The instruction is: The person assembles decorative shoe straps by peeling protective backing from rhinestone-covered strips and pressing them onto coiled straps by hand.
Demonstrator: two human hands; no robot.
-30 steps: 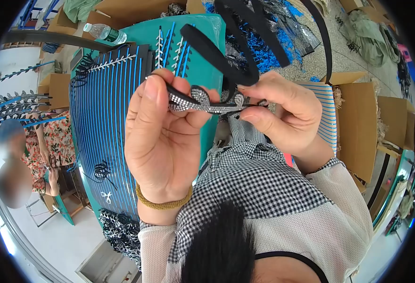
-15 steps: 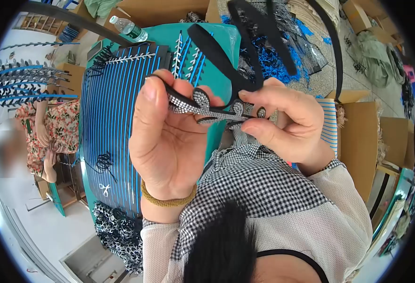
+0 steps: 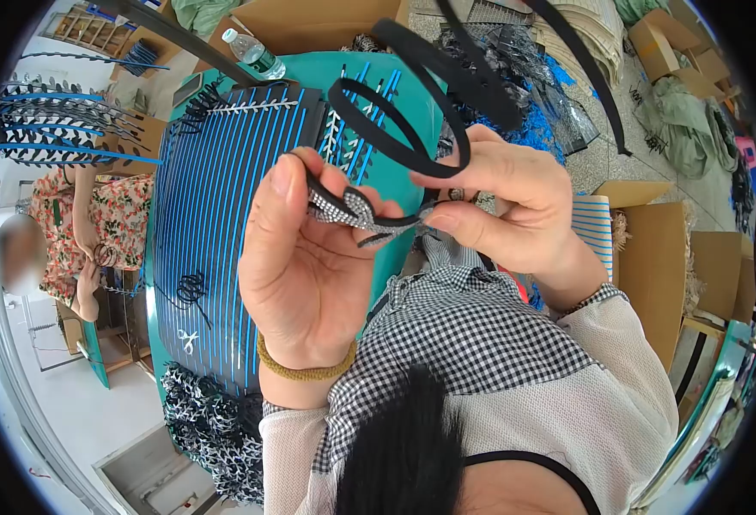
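Observation:
Both hands are raised in front of my chest, gripping a black strap with rhinestone-covered leaf shapes (image 3: 359, 209). One end is pinched between the thumb and fingers of my left hand (image 3: 300, 249), its palm facing me. My right hand (image 3: 515, 197) grips the strap further along with thumb and index finger, and its fingers cover part of the leaves. From there a plain black ribbon (image 3: 369, 137) rises in loops toward the top of the view.
Below lies a green table (image 3: 309, 73) with a dark board of blue strips (image 3: 223, 197), scissors (image 3: 188, 341) and a water bottle (image 3: 254, 56). A leaf-trim pile (image 3: 215, 429) is at the near left. A seated person (image 3: 94, 232) is left; cardboard boxes (image 3: 644, 275) stand right.
My right hand has moved slightly left, closer to my left hand, and covers more of the leaves. The strap bends more between them, and the black ribbon loops have swung into rounder curls.

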